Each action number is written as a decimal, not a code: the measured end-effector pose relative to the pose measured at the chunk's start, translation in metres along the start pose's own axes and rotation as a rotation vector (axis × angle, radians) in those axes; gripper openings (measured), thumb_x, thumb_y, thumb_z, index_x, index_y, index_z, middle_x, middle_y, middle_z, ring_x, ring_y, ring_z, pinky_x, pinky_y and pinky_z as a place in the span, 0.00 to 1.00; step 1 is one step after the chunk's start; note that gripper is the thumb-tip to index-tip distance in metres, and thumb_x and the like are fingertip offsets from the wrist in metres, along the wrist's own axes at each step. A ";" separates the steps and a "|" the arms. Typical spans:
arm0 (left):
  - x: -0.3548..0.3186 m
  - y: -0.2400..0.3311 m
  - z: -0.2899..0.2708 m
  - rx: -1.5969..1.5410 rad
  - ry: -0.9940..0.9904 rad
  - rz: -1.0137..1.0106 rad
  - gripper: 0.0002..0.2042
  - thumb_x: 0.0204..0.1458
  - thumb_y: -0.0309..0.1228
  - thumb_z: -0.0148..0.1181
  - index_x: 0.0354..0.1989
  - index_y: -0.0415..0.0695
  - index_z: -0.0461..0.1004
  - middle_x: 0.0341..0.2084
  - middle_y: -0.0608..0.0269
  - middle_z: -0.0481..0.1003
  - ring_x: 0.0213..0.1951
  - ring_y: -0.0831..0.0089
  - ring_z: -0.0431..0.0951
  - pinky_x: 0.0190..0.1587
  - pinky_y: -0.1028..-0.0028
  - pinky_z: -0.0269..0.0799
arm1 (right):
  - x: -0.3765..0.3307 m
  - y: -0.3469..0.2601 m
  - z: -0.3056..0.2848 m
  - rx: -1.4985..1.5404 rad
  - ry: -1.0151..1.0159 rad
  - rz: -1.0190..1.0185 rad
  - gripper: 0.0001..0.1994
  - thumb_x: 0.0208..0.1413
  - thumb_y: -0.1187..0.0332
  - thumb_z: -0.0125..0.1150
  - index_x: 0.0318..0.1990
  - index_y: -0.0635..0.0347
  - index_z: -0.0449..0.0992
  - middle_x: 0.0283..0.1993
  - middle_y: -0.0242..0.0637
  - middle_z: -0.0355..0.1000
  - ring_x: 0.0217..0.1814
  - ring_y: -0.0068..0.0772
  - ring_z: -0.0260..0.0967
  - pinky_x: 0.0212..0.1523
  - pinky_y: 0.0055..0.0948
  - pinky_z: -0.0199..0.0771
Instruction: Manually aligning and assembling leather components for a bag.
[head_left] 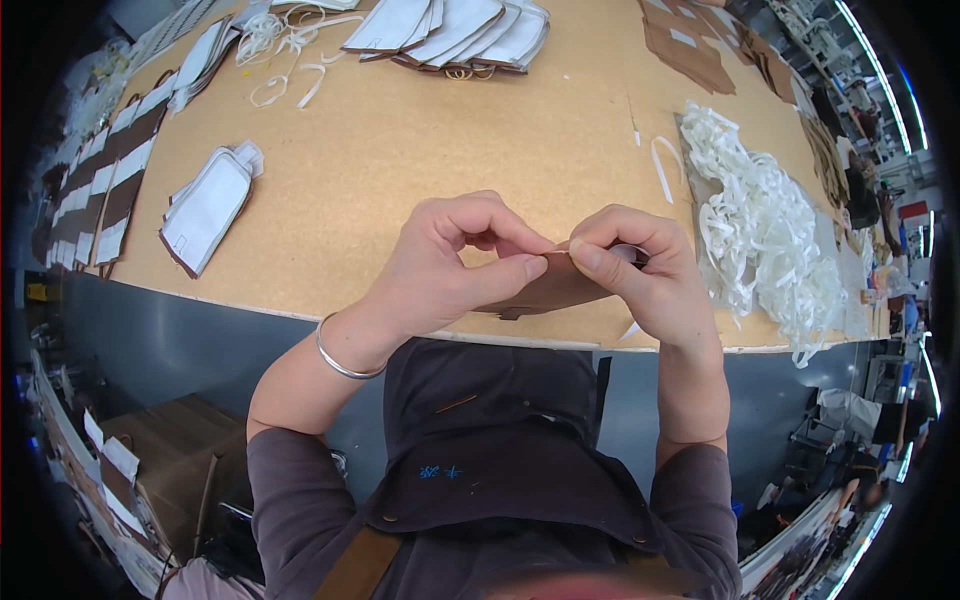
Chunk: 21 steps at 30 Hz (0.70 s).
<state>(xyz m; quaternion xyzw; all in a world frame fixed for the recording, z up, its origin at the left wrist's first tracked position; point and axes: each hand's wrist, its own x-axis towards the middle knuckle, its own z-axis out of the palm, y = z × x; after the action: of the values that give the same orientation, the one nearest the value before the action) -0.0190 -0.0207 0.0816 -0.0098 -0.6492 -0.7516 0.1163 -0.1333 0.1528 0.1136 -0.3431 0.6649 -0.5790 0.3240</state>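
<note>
My left hand (450, 260) and my right hand (645, 270) meet over the near edge of the table. Between thumb and forefinger, each pinches the upper edge of a brown piece (562, 287) that looks like fabric or leather. The fingertips of both hands almost touch at that edge, where a thin pale line shows. Beneath the hands the brown piece hangs down, and my fingers cover part of it. By my right fingers a pale curled strip is partly visible. A silver bangle (338, 352) circles my left wrist.
On the tan table (350, 180), a heap of white ribbon strips (765, 220) lies at right. White-and-brown panels form a small stack (208, 208) at left and a larger pile (460, 35) at the far side. Brown pieces (690, 50) lie far right; a brown box (190, 460) stands below left.
</note>
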 end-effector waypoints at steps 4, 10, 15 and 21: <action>0.001 0.001 0.000 0.013 0.006 -0.004 0.04 0.45 0.22 0.61 0.30 0.40 0.77 0.26 0.66 0.76 0.31 0.82 0.73 0.36 0.80 0.68 | 0.001 0.001 0.002 -0.003 0.011 -0.029 0.04 0.52 0.73 0.61 0.29 0.64 0.75 0.25 0.26 0.70 0.28 0.13 0.64 0.30 0.16 0.64; -0.002 -0.002 0.010 -0.403 0.069 -0.176 0.05 0.45 0.17 0.54 0.25 0.42 0.73 0.24 0.70 0.69 0.30 0.81 0.69 0.37 0.78 0.64 | 0.001 -0.001 0.007 -0.042 0.025 -0.040 0.04 0.51 0.74 0.61 0.29 0.65 0.74 0.25 0.27 0.70 0.28 0.14 0.65 0.30 0.17 0.65; -0.001 -0.002 0.006 -0.029 0.061 -0.005 0.02 0.45 0.22 0.57 0.27 0.40 0.72 0.22 0.70 0.72 0.28 0.85 0.69 0.34 0.81 0.65 | 0.003 -0.001 0.009 -0.061 0.040 -0.050 0.04 0.51 0.74 0.61 0.28 0.65 0.74 0.25 0.28 0.70 0.28 0.14 0.65 0.30 0.17 0.65; 0.000 0.008 0.003 0.179 0.032 0.038 0.02 0.42 0.22 0.60 0.25 0.42 0.73 0.20 0.72 0.72 0.27 0.85 0.69 0.35 0.80 0.63 | 0.001 0.000 0.009 -0.061 0.036 -0.061 0.04 0.50 0.74 0.62 0.28 0.65 0.74 0.24 0.28 0.70 0.27 0.14 0.65 0.29 0.17 0.64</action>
<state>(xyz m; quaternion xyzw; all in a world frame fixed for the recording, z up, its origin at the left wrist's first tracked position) -0.0181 -0.0187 0.0895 0.0005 -0.7116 -0.6882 0.1415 -0.1268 0.1472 0.1124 -0.3627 0.6772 -0.5741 0.2834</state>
